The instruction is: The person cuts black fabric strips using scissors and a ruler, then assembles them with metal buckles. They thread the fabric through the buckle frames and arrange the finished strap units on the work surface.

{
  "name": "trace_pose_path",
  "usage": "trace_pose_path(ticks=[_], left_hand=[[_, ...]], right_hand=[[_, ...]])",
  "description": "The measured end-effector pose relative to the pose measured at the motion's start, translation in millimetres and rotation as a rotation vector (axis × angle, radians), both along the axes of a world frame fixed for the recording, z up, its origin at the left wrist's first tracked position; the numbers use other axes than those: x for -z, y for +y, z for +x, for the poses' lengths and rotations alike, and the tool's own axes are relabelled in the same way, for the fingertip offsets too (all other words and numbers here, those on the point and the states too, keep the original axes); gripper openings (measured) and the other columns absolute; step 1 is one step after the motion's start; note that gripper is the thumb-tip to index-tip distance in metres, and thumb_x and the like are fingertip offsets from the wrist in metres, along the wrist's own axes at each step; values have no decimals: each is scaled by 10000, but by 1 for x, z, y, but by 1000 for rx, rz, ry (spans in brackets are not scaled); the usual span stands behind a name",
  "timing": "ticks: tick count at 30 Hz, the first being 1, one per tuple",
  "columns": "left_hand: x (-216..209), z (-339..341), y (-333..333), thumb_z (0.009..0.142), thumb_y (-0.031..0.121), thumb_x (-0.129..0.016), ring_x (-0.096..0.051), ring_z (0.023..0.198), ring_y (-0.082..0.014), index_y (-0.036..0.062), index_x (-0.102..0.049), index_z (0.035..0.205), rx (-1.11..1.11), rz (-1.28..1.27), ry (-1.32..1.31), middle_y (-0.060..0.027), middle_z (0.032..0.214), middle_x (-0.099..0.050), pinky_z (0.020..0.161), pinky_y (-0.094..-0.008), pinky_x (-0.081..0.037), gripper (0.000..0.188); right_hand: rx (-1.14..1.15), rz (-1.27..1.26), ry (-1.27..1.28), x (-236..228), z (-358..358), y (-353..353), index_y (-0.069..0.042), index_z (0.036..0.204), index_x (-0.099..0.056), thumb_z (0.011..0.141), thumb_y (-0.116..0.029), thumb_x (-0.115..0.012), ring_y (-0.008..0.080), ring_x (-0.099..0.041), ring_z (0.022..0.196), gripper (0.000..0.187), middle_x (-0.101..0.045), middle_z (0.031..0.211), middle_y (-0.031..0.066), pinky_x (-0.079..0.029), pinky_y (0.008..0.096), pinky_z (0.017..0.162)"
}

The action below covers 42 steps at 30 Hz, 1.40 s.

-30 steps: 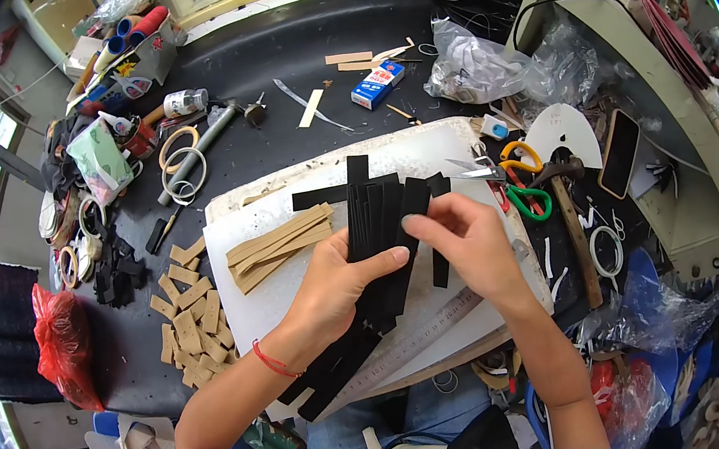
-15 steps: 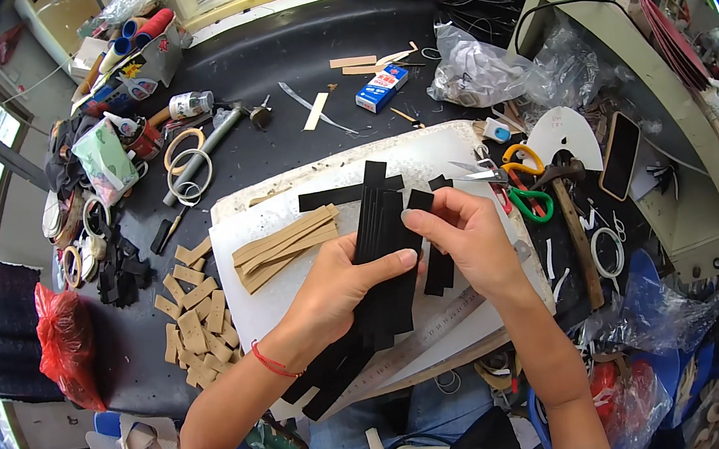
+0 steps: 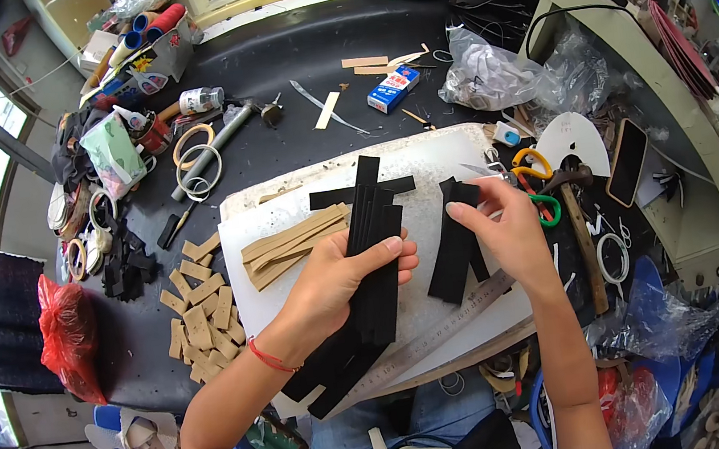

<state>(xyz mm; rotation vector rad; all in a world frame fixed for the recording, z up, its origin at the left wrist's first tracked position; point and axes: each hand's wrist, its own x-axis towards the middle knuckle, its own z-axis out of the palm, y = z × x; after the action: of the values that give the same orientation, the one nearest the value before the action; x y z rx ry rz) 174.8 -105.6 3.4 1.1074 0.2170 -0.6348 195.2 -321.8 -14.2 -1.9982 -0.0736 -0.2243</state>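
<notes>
A bundle of long black strips (image 3: pixel 373 281) lies across the palm of my left hand (image 3: pixel 338 285), whose fingers are closed round it with the thumb on top. Farther right, my right hand (image 3: pixel 498 221) pinches one wide black strip (image 3: pixel 453 253) near its upper end. Another black strip shows partly behind that one. A single black strip (image 3: pixel 329 198) rests crosswise on the white board (image 3: pixel 258 313), just beyond the bundle. Tan strips (image 3: pixel 294 243) are stacked left of my left hand. Below my hands a clear ruler (image 3: pixel 428 342) lies slanted across the board.
Small tan pieces (image 3: pixel 197 325) are piled left of the board. Scissors with orange handles (image 3: pixel 533 164), green handles (image 3: pixel 548 208), a hammer (image 3: pixel 577 225) and a phone (image 3: pixel 626 158) lie right of it. Beyond stand a small blue box (image 3: pixel 393 88) and plastic bags (image 3: pixel 485 74).
My right hand has moved right, away from the bundle, with a black strip in its fingers. My left hand still holds the bundle, its fingertips now curled round the right side.
</notes>
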Motion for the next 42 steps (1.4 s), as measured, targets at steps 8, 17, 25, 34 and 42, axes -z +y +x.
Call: trace_pose_path(ticks=[8, 17, 25, 34, 42], left_hand=[[-10, -5, -10, 899, 162, -650, -669, 859, -186, -65, -600, 1076, 122, -16, -32, -149, 986, -657, 755, -274, -565, 292], [1, -3, -4, 941, 181, -583, -654, 938, -190, -49, -560, 1172, 61, -15, -47, -152, 1078, -645, 823, -293, -543, 327], [-2, -1, -2, 932, 175, -606, -652, 901, -163, -63, -595, 1123, 61, -27, -99, -142, 1068, -650, 814, -270, -553, 306], [0, 0, 4, 971, 197, -537, -631, 960, -146, -55, -558, 1189, 38, -40, -117, -119, 1077, -644, 888, -286, -516, 334], [-1, -1, 3, 953, 158, -564, -635, 978, -170, -68, -548, 1202, 60, 11, -174, -149, 1119, -626, 877, -289, -546, 336]], right_hand=[[-261, 381, 247, -4, -4, 29, 4, 886, -679, 820, -169, -730, 56, -524, 631, 192, -617, 696, 3, -436, 218, 580], [-148, 328, 202, -4, -4, 19, 9, 823, -665, 846, -119, -700, 29, -511, 620, 135, -611, 682, -17, -393, 193, 551], [-50, -66, -85, -12, 7, 11, 2, 934, -662, 814, -162, -721, 72, -530, 687, 211, -640, 783, 9, -412, 221, 612], [-198, 339, 175, -10, 5, 20, 8, 862, -684, 834, -120, -702, 55, -565, 653, 133, -656, 725, 24, -438, 203, 597], [-152, 160, 78, -3, 13, 8, 12, 974, -667, 823, -189, -726, 73, -566, 717, 259, -654, 817, 35, -450, 228, 641]])
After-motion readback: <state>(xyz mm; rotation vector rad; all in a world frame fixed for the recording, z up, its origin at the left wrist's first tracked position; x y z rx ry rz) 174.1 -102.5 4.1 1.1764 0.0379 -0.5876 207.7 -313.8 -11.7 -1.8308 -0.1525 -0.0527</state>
